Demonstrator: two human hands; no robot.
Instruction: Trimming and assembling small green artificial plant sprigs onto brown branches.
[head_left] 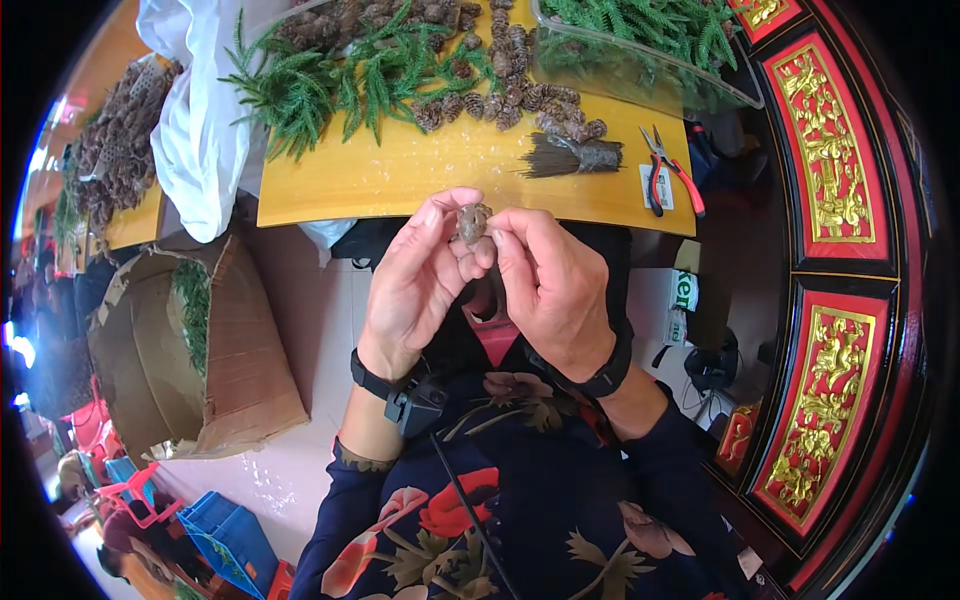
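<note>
My left hand (418,275) holds a small brown pine cone (472,224) between its thumb and fingers, in front of the table's near edge. My right hand (560,285) is closed in a pinch right beside the cone. Whatever its fingertips grip is too small to make out. On the table beyond lie several loose pine cones (505,100) in a row and a pile. A bundle of thin dark wires or sticks (570,156) rests to the right of them. Further right are pliers (660,175) with red and black handles.
Green artificial pine sprigs (300,90) spread over the yellow table (350,190). More sprigs fill a clear plastic bin (650,65) at the back right. A torn cardboard box (250,350) stands on the floor at left, near a blue crate (228,545). Carved red-and-gold panels (825,150) rise at right.
</note>
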